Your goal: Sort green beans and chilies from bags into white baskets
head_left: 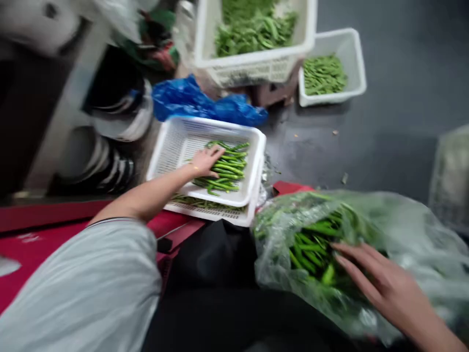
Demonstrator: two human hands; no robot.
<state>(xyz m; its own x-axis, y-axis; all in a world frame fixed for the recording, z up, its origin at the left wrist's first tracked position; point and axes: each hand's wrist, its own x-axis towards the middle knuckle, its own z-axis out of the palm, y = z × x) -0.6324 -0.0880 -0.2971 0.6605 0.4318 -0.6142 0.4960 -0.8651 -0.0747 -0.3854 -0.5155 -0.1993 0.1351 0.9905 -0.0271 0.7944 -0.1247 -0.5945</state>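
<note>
Left hand [205, 162] rests palm down on a loose row of long green pods [229, 171], loosely open with the thumb apart from the fingers; whether any pod is gripped beneath it I cannot tell. These pods lie toward the right edge of a shallow white basket [172, 142], with bare mesh toward its far left corner, and the forearm crosses the basket's near left corner. Under its near edge sits a lower basket [216, 212] with more greens showing. Right hand [381, 278] reaches with fingers stretched out to the mouth of a clear plastic bag [414, 220], the tips beside the bagged green pods [311, 249]; blur hides whether it holds one. The bag's crumpled film folds over part of its contents. A blue plastic sheet [208, 105] lies along the basket's far edge, and past it stands a large white crate [256, 63] of greens, its near right corner close to a small white bin [351, 68] of cut green pieces on the dark floor [388, 112]. Counted up: two hands, one clear bag, one blue sheet, two stacked baskets, one crate and one bin; the pods overlap too much to number.
</note>
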